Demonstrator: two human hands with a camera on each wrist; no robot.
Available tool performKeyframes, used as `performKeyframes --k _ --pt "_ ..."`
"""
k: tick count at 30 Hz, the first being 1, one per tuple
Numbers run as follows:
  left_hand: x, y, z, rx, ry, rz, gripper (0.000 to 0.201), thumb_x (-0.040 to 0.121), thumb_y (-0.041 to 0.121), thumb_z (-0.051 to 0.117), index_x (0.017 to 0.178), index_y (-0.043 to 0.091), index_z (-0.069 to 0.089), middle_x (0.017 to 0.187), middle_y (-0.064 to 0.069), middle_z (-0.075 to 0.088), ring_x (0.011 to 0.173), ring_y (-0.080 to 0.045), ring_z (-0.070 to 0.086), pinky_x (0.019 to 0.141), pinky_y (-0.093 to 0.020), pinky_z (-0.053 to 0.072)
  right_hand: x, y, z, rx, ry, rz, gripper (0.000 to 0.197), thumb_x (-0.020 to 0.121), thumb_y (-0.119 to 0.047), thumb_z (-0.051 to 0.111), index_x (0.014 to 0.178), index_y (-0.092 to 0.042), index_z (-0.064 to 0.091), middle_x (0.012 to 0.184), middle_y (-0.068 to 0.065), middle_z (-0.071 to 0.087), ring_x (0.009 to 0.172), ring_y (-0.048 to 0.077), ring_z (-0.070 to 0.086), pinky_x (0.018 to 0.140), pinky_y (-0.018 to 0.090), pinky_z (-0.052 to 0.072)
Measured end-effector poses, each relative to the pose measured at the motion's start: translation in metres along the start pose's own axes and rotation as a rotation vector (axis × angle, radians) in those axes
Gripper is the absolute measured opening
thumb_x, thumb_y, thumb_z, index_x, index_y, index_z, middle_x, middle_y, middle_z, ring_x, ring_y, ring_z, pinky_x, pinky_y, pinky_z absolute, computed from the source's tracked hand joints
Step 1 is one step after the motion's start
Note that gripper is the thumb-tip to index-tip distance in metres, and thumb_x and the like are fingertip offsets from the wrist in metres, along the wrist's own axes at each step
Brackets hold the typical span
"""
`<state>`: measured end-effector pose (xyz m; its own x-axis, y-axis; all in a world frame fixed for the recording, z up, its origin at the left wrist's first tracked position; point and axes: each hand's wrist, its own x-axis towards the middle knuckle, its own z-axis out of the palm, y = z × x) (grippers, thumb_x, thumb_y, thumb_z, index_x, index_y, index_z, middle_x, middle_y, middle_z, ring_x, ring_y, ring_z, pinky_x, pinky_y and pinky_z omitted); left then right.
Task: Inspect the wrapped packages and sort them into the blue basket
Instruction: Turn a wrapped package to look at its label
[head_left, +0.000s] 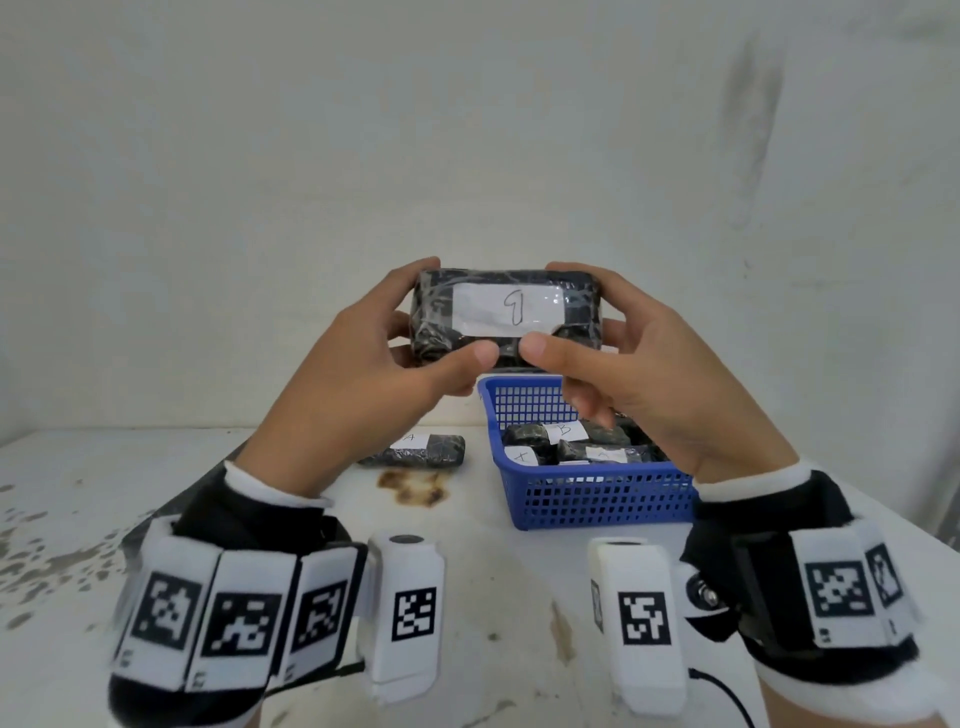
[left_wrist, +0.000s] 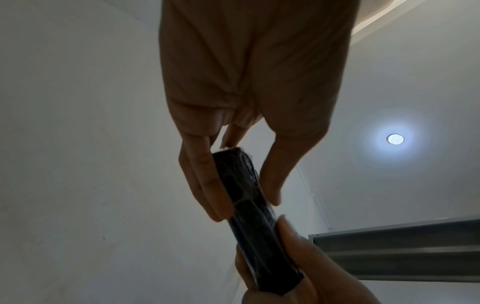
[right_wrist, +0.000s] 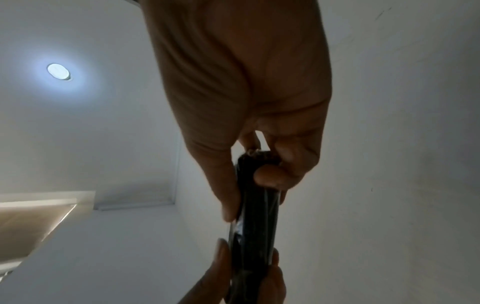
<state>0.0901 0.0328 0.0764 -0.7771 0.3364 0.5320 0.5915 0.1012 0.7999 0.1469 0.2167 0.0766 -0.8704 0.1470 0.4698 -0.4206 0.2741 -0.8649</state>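
Both hands hold one black wrapped package up at chest height, its white label facing me. My left hand pinches its left end between thumb and fingers; my right hand pinches the right end. In the left wrist view the package shows edge-on between the left hand and the other hand below. The right wrist view shows the package edge-on in the right hand. The blue basket stands on the table below, holding several labelled black packages. One more package lies left of the basket.
The white table is stained, with a brown patch in front of the loose package. A white wall rises close behind the table. Both wrists wear bands with black-and-white markers. A ceiling lamp shows in the wrist views.
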Motion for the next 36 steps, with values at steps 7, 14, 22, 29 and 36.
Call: performKeyframes --k 7,14,22,29,36 --pt "-0.001 0.001 0.003 0.006 0.007 -0.005 0.072 0.075 0.032 0.076 0.140 0.033 0.043 0.104 0.000 0.069 0.069 -0.016 0.073 0.070 -0.031 0.060 -0.001 -0.001 0.005 -0.053 0.076 0.002 0.059 0.074 -0.032 0.084 0.127 -0.033 0.059 0.069 -0.012 0.067 0.051 0.012 0.049 0.044 0.016 0.041" --pt "0.001 -0.001 -0.001 -0.008 0.022 -0.007 0.070 0.081 0.028 0.072 0.142 0.036 0.038 0.099 0.001 0.070 0.067 -0.015 0.072 0.079 -0.028 0.056 0.000 -0.001 0.008 -0.013 0.054 -0.021 0.061 0.076 -0.029 0.082 0.132 -0.035 0.056 0.079 -0.007 0.071 0.051 0.016 0.050 0.045 0.021 0.042" --pt "0.002 -0.001 -0.005 -0.085 0.011 -0.021 0.069 0.085 0.027 0.068 0.146 0.035 0.037 0.096 0.007 0.072 0.072 -0.017 0.074 0.095 -0.036 0.052 0.000 -0.001 0.004 0.086 -0.027 -0.029 0.064 0.076 -0.032 0.071 0.137 -0.030 0.053 0.092 0.000 0.071 0.053 0.018 0.051 0.046 0.027 0.043" --pt "0.004 -0.002 -0.007 -0.256 0.008 -0.042 0.054 0.087 0.036 0.057 0.140 0.026 0.049 0.085 0.000 0.075 0.069 -0.025 0.071 0.079 -0.035 0.059 -0.001 -0.003 0.001 0.156 -0.047 -0.010 0.042 0.091 -0.029 0.061 0.132 -0.028 0.059 0.091 0.006 0.072 0.051 0.017 0.051 0.043 0.023 0.042" --pt "0.001 0.001 -0.008 -0.214 -0.044 0.005 0.029 0.097 0.030 0.049 0.125 0.027 0.057 0.080 0.002 0.071 0.065 -0.025 0.068 0.062 -0.033 0.058 -0.002 -0.006 0.001 0.047 0.029 -0.034 0.032 0.094 -0.030 0.064 0.125 -0.035 0.062 0.080 -0.006 0.070 0.052 0.016 0.046 0.041 0.017 0.037"
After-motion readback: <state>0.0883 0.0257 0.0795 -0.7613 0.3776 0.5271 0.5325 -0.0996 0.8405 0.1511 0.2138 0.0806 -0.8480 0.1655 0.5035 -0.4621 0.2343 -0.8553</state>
